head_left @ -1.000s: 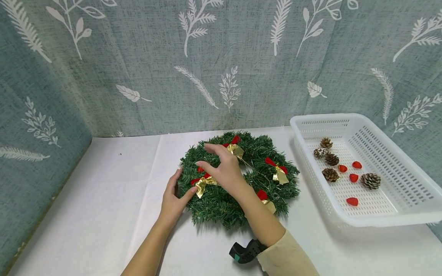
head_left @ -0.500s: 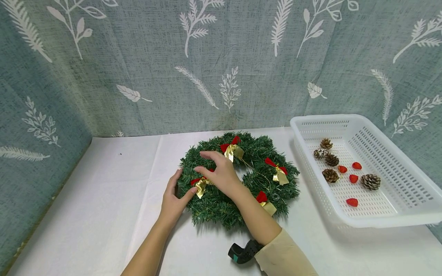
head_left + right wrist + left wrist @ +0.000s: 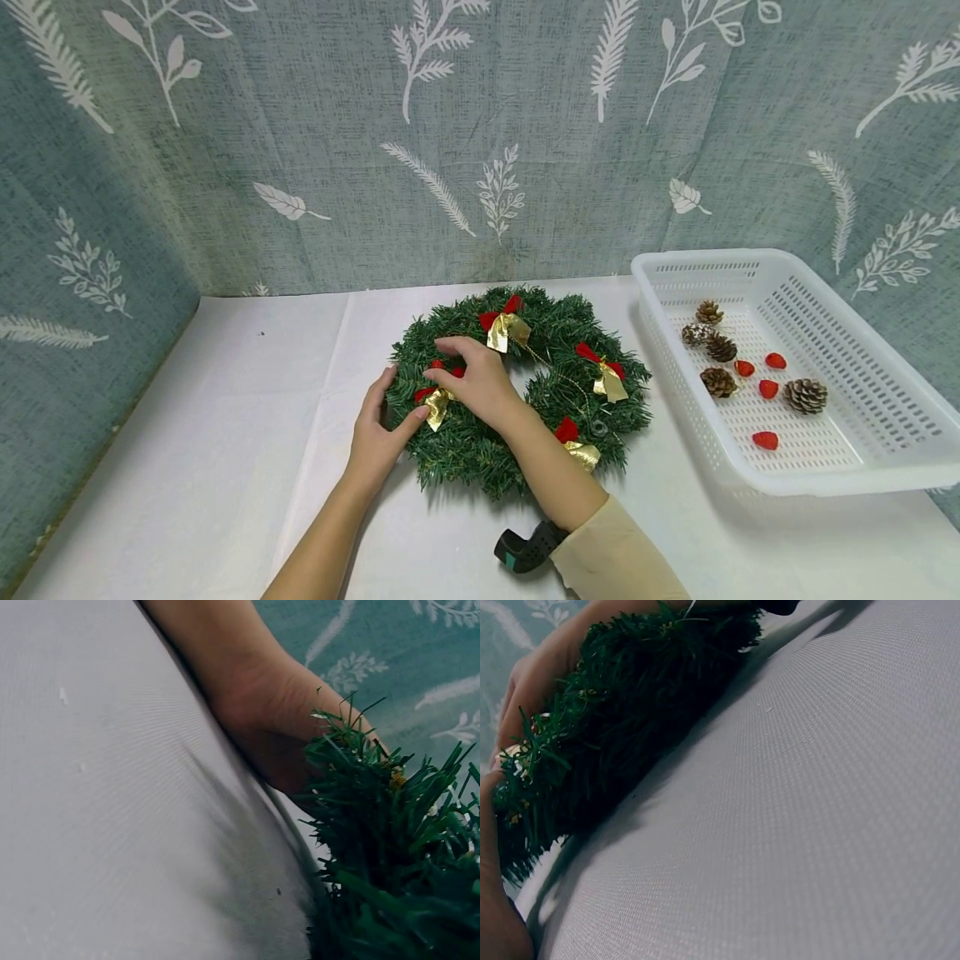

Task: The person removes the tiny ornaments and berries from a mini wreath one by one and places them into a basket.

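A green wreath [image 3: 480,471] lies flat on the white tabletop, trimmed with several red bows with gold tails. My left hand [image 3: 381,435] grips its left edge, thumb on top beside the left bow [image 3: 437,406] and fingers along the outer side. Over the wreath's left part is my right hand [image 3: 483,382], thumb and index finger curved and apart. A small red piece [image 3: 437,364] shows between those two fingertips; I cannot tell whether they touch it. The right hand's other fingers are hidden. In the left wrist view, the wreath's dark green side [image 3: 630,712] fills the upper left.
A white perforated basket [image 3: 675,417] stands at the right, holding several pinecones [image 3: 806,396] and several red strawberry-like pieces [image 3: 766,440]. A black device [image 3: 525,550] is worn at the right wrist. Patterned grey-green cloth [image 3: 337,208] covers the wall behind.
My right hand has come slightly down and toward the near side, leaving the upper bow fully in view. My left hand keeps its place on the wreath.
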`<act>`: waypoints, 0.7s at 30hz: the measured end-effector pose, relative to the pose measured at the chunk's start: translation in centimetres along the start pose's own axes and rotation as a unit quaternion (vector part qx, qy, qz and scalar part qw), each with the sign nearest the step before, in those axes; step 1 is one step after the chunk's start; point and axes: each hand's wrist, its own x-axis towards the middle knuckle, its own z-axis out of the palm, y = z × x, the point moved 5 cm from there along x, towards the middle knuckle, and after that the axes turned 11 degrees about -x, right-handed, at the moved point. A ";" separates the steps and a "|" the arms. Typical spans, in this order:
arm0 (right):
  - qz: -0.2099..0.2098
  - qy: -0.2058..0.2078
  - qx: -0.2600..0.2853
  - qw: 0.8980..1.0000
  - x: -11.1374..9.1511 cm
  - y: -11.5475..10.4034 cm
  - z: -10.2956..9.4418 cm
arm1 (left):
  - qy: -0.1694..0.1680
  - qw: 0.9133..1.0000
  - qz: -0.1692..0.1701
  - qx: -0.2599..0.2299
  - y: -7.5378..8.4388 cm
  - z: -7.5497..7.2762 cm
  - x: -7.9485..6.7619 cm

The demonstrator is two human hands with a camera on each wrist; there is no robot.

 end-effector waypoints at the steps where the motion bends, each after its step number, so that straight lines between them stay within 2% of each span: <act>1: 0.000 -0.002 -0.004 1.000 0.0 0.1 0.1 | 0.001 1.000 0.000 0.000 0.0 0.0 0.0; 6: 0.000 -0.005 -0.013 1.000 0.0 0.2 0.4 | 0.003 1.000 -0.003 0.002 0.0 0.0 0.0; 16: 0.027 -0.018 -0.052 0.998 0.1 0.6 1.0 | -0.001 1.000 -0.008 0.005 0.2 0.2 0.0; 21: 0.034 -0.028 -0.054 0.998 0.2 0.5 1.2 | 0.003 1.000 -0.009 0.005 0.1 0.1 -0.1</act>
